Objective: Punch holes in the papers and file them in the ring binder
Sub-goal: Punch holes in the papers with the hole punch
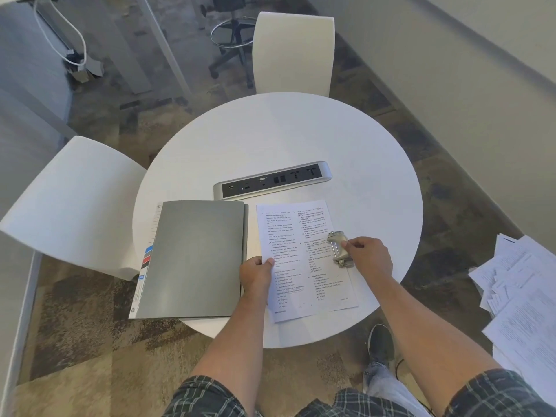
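Starting at the far left of the frame, a white chair point(72, 203) sits tucked against the round white table point(301, 139). Just right of it lies my grey ring binder point(195, 260), closed flat on the table at centre left, coloured index tabs point(146, 260) poking out along its left edge. My left hand point(255, 276) comes next, at the binder's right edge: my thumb lies on top of the printed paper point(301, 257) and pinches its left margin, the other fingers curled under the sheet. The paper lies flat on the table, just right of the binder, its lower corner hanging over the near rim. Above both, a silver power strip point(272, 180) runs across the table's middle. Further right, my right hand point(368, 257) grips the metal hole punch point(340, 249), fingers curled round its handle; the punch rests over the sheet's right edge. At the far right edge, a loose pile of printed sheets point(523, 296) spreads out beside the table.
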The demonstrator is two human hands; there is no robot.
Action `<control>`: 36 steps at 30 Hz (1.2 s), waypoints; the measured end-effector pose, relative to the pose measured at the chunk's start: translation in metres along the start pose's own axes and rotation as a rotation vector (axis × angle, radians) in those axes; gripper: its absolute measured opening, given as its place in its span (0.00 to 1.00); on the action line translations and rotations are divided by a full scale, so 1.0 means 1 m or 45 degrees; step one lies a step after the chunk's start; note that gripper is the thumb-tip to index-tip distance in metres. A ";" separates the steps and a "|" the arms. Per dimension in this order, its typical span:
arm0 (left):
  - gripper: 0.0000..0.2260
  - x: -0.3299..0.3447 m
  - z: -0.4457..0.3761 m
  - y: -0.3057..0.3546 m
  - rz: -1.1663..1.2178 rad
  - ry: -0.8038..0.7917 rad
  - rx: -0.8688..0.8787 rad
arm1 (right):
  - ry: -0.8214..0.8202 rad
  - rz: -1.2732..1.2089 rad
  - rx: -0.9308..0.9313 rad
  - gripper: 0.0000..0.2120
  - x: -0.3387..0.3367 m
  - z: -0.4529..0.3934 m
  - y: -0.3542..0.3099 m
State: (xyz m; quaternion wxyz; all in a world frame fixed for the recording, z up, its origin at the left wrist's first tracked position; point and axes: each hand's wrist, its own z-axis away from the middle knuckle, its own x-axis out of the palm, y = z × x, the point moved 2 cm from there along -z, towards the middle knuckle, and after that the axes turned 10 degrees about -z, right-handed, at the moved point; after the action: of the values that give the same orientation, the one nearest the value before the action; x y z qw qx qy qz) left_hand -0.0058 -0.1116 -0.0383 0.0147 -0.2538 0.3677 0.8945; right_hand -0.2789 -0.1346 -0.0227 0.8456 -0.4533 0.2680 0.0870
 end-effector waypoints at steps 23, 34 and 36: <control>0.09 0.001 -0.011 0.010 -0.401 0.019 0.138 | -0.189 0.605 0.078 0.23 -0.022 -0.027 -0.028; 0.11 -0.002 -0.016 0.011 -0.435 -0.029 0.135 | -0.220 1.261 -0.180 0.18 -0.007 -0.027 -0.078; 0.12 -0.002 -0.015 0.011 -0.435 -0.030 0.132 | -0.239 1.276 -0.148 0.19 -0.007 -0.030 -0.079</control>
State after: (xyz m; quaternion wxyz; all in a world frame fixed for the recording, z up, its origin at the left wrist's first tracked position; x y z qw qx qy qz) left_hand 0.0008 -0.1295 -0.0393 0.1840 -0.3009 0.3646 0.8618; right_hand -0.2651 -0.2034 0.0249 0.6938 -0.3058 0.3700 0.5368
